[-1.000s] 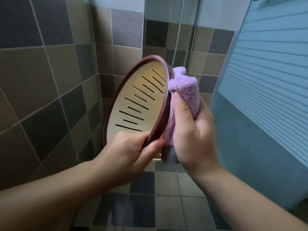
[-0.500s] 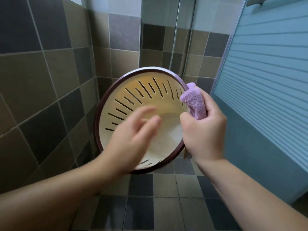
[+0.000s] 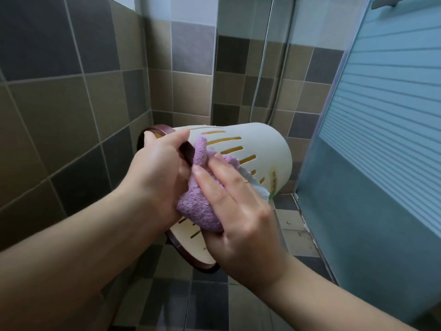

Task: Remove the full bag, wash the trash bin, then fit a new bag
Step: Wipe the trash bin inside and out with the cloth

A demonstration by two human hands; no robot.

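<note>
Cream trash bin (image 3: 260,149) held on its side in the air, base pointing away, between both hands. Left hand (image 3: 160,173) grips its dark red rim (image 3: 186,151). Right hand (image 3: 238,211), fingers flat, presses a purple cloth (image 3: 198,211) against the bin's slotted wall.

The bin (image 3: 262,149) looked like smooth cream plastic with a faint sheen, its rim (image 3: 188,255) a glossier maroon. The cloth (image 3: 198,211) was fluffy purple terry — soft, matt. Wall tiles (image 3: 71,111) had a satin glaze; the door (image 3: 381,115) was frosted glass.
</note>
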